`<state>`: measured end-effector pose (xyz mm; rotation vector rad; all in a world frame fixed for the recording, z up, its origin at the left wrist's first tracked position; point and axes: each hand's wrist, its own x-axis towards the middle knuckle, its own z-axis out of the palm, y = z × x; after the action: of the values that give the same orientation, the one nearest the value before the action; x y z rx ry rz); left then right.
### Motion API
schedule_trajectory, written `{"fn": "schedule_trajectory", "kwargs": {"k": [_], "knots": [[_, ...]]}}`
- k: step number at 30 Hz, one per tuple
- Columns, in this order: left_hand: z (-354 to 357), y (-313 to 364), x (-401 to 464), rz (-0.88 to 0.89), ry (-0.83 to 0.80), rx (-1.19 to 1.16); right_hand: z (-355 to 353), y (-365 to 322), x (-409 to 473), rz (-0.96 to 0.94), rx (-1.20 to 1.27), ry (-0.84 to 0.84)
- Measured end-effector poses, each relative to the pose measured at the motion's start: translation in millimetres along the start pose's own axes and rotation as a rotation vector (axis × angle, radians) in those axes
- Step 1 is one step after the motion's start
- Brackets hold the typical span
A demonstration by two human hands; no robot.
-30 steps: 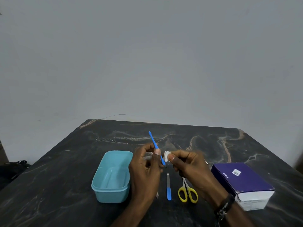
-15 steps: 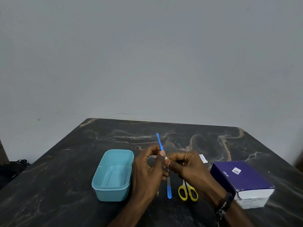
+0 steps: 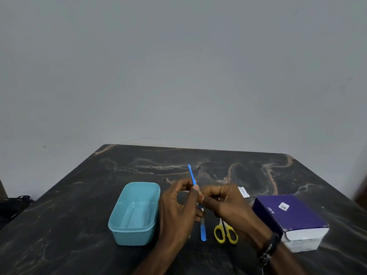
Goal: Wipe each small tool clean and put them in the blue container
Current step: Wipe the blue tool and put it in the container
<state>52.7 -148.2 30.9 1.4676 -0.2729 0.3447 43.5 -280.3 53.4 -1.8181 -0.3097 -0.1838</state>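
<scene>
My left hand pinches a thin blue stick tool, whose upper end points up and away over the table. My right hand meets it at the tool's lower part, fingers curled round a small white wipe that is almost wholly hidden. The empty blue container stands just left of my left hand. On the table below my hands lie a blue-handled file and yellow-handled scissors. A further small tool by my left wrist is mostly hidden.
A purple and white box sits at the right of the dark marble table. A small white wrapper lies behind my right hand. Something dark lies beyond the table's left edge.
The blue stick has tipped from leaning left to nearly upright. My right hand has closed in over its lower part, and the white wipe is now hidden between the fingers.
</scene>
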Motion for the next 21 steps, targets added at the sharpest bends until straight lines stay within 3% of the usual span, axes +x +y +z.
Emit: {"fn": "schedule_trajectory", "kwargs": {"k": [10, 21], "knots": [[1.4, -4.2, -0.7, 0.007, -0.015, -0.002, -5.4, -4.0, -1.9, 0.099, -0.03, -0.144], [9.4, -7.3, -0.9, -0.068, -0.06, -0.109, 3.0, 3.4, 4.9, 0.051, 0.172, 0.217]]}}
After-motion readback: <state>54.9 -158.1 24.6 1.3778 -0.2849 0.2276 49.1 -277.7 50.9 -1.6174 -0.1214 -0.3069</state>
